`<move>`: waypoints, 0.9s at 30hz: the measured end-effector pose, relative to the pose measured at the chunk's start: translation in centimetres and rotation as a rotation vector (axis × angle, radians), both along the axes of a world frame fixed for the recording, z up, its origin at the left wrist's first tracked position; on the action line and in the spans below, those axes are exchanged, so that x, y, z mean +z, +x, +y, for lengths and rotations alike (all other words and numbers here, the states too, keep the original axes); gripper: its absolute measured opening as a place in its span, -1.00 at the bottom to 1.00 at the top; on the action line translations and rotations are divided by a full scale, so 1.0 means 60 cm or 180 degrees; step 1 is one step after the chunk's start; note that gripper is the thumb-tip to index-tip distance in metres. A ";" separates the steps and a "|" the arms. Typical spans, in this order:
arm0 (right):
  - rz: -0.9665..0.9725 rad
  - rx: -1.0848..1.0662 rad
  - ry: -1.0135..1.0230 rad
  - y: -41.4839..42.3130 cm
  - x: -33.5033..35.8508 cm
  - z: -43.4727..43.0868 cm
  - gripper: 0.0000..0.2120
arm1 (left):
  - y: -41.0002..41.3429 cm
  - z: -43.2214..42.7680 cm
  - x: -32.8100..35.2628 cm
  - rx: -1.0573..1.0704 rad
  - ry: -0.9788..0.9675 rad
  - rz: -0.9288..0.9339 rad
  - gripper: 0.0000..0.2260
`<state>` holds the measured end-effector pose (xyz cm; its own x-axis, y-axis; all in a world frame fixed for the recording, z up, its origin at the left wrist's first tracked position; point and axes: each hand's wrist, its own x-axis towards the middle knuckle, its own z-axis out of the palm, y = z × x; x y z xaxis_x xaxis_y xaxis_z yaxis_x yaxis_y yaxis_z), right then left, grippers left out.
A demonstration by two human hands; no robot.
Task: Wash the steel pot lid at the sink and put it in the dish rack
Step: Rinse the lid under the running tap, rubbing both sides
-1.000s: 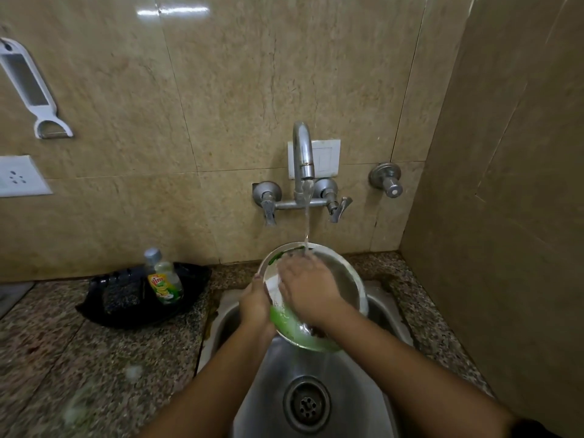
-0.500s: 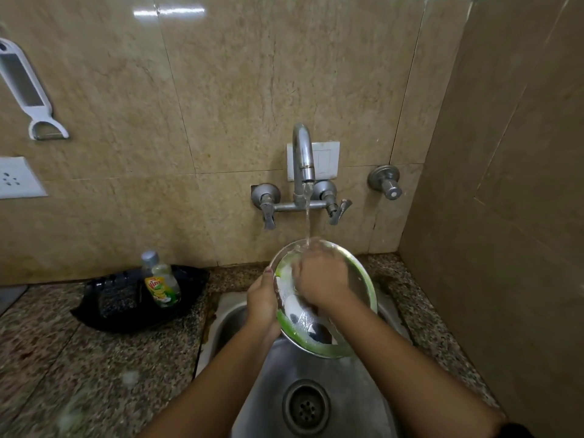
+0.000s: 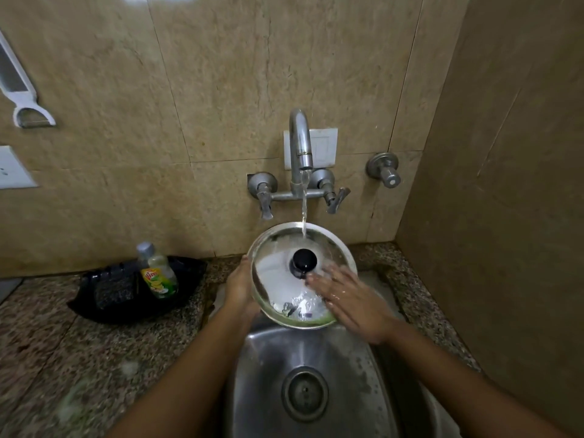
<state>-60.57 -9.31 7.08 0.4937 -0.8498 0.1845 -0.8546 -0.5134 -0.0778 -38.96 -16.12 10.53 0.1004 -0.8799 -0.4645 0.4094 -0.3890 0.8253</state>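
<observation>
I see the round steel pot lid (image 3: 278,279) with its black knob (image 3: 304,260) held tilted over the stainless steel sink basin (image 3: 316,358), its top face turned toward me. My left hand (image 3: 240,287) grips the lid's left rim, fingers curled behind the edge. My right hand (image 3: 350,298) lies open and flat against the lid's lower right face, fingers (image 3: 319,281) spread and reaching toward the knob, grasping nothing; it is a little blurred. A thin stream of water (image 3: 304,210) falls from the curved chrome wall tap (image 3: 300,143) and strikes the lid's upper part, just above the knob. The lid's surface looks wet, with water pooling near its lower edge, where a green tint shows along the rim. Below the lid, the round drain (image 3: 305,394) sits in the middle of the basin. To the left, on the speckled granite counter (image 3: 94,358), a black plastic tray (image 3: 107,292) holds a small clear bottle of green dish liquid (image 3: 158,273) with a grey cap, standing upright. On the beige tiled wall (image 3: 205,74), a white peeler (image 3: 22,90) hangs at far left above a white socket plate (image 3: 12,169), and a single round steel valve (image 3: 384,169) is fixed to the right of the tap.
</observation>
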 end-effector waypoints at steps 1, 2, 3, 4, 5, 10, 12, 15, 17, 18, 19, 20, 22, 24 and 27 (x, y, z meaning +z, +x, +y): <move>-0.0073 -0.0157 0.0002 -0.012 -0.006 -0.006 -0.50 | 0.001 0.000 -0.002 0.0043 -0.0010 0.0016 -0.64; -0.0177 -0.0305 0.0012 -0.017 -0.009 -0.018 -0.50 | 0.000 0.002 -0.004 0.0076 0.0019 0.0027 -0.64; -0.0337 -0.0491 0.0001 -0.015 -0.006 -0.033 -0.52 | -0.003 0.004 -0.005 0.0110 0.0082 0.0040 -0.66; -0.0542 -0.0733 -0.0043 -0.010 0.000 -0.051 -0.53 | -0.007 0.004 -0.009 0.0134 0.0157 0.0072 -0.67; -0.0728 -0.1027 -0.0089 -0.001 0.012 -0.067 -0.54 | -0.012 0.003 -0.010 0.0162 0.0185 0.0119 -0.68; -0.0982 -0.1536 0.0147 0.066 0.015 -0.040 -0.44 | -0.011 -0.008 -0.013 0.0441 0.0154 0.0214 -0.68; -0.0915 -0.1362 0.0137 0.092 0.000 0.009 -0.45 | -0.005 -0.007 -0.012 0.0605 0.0137 0.0295 -0.67; -0.0563 -0.0534 -0.0053 0.114 -0.015 0.026 -0.49 | -0.003 -0.003 -0.022 0.0611 0.0262 0.0501 -0.59; -0.0219 0.0016 -0.0084 0.126 -0.013 0.005 -0.51 | -0.012 0.005 -0.024 0.0549 0.0307 0.0446 -0.58; -0.0082 0.0216 -0.0101 0.131 -0.007 -0.005 -0.52 | -0.016 0.008 -0.025 0.0521 0.0273 0.0335 -0.60; -0.0001 0.0343 -0.0113 0.135 -0.001 -0.010 -0.52 | -0.019 0.012 -0.024 0.0489 0.0240 0.0214 -0.62; 0.0052 0.0405 -0.0102 0.133 0.001 -0.011 -0.52 | -0.019 0.013 -0.025 0.0456 0.0229 0.0102 -0.63; 0.0060 0.0388 -0.0076 0.105 -0.005 0.001 -0.51 | -0.012 0.011 -0.025 0.0416 0.0272 0.0179 -0.63; -0.0181 0.0061 -0.0091 0.059 -0.019 0.021 -0.51 | 0.004 0.004 -0.031 0.0463 0.0295 0.0267 -0.61; -0.0726 -0.0908 0.0146 0.002 -0.021 0.015 -0.52 | 0.016 0.004 -0.039 0.0463 0.0297 0.0190 -0.64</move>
